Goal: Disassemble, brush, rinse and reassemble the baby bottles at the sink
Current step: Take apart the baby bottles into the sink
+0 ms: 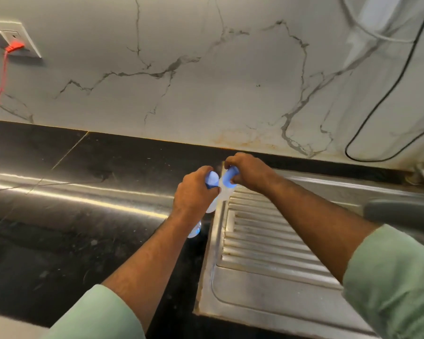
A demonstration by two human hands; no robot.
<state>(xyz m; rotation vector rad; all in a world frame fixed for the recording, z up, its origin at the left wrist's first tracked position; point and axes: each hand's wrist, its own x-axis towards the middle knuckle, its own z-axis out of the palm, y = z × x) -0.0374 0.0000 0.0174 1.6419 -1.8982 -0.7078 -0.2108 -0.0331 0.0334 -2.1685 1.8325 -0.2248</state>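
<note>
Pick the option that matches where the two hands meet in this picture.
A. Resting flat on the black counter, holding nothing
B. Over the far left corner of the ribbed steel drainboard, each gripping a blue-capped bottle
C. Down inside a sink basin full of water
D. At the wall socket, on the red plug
B: the left hand and right hand each grip a blue-capped translucent baby bottle at the far left corner of the ribbed stainless steel drainboard.

A white marble-patterned wall [206,81] with grey veining is seen behind a glossy black surface [83,192]. To the wall's upper left, a red plug [15,46] is fitted in a wall socket [12,41], its red cord [0,86] trailing down to the surface. To the wall's right, a black cable [387,94] is looped beside a white appliance [382,18].
</note>
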